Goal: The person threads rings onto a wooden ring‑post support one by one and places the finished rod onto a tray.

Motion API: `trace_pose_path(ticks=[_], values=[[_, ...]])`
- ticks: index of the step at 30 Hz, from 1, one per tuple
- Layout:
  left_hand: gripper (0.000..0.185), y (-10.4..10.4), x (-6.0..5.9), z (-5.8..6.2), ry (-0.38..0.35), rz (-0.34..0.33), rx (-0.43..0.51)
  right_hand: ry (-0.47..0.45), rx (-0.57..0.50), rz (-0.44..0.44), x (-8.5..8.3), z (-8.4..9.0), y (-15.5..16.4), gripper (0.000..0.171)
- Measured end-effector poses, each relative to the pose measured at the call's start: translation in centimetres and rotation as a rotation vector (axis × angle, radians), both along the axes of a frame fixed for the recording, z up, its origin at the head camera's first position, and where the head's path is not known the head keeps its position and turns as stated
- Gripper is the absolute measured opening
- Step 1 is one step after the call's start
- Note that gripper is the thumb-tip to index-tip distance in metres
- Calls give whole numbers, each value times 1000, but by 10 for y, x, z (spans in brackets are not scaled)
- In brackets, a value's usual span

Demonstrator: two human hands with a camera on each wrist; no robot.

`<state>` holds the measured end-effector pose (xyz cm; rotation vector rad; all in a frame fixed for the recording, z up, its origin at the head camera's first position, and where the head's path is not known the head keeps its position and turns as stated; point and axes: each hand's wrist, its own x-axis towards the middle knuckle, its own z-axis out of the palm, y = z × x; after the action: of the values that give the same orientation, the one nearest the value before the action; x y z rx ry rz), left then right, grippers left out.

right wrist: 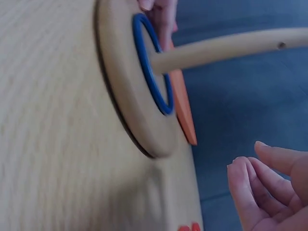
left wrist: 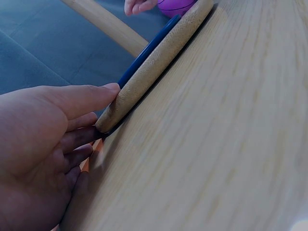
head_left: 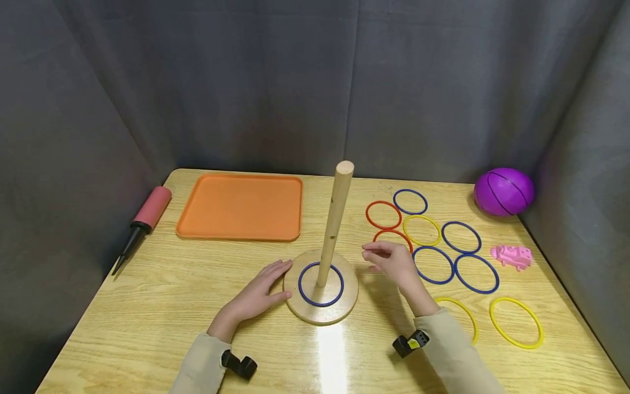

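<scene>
A wooden post [head_left: 334,219] rises from a round wooden base [head_left: 325,317] at the middle of the table. Around the post's foot, a blue ring [head_left: 321,305] lies flat on the base. My left hand [head_left: 257,293] touches the base's left rim, its fingers fairly straight; in the left wrist view the thumb [left wrist: 91,99] rests at the rim beside the blue ring. To the right of the post, my right hand [head_left: 394,264] hovers over the table with loosely bent fingers and nothing between them. It partly covers a red ring [head_left: 392,230].
Several red, yellow and blue rings lie on the right, among them a yellow ring [head_left: 517,299]. Beyond them are a pink pig toy [head_left: 512,256] and a purple ball [head_left: 503,191]. An orange tray [head_left: 241,205] lies back left; a red-and-black hand pump [head_left: 152,208] is at the left edge.
</scene>
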<state>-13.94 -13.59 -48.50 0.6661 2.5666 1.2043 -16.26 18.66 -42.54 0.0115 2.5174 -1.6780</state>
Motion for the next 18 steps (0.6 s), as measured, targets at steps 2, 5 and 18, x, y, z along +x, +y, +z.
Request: trace_pose_path(ticks=[2, 5, 18], values=[[70, -1, 0, 0, -1, -3, 1, 6, -8, -5, 2, 4, 7, 33], [70, 0, -1, -1, 3, -7, -4, 20, 12, -24, 7, 9, 20, 34], [69, -1, 0, -1, 15, -10, 3, 150, 127, -72, 35, 20, 71, 32]])
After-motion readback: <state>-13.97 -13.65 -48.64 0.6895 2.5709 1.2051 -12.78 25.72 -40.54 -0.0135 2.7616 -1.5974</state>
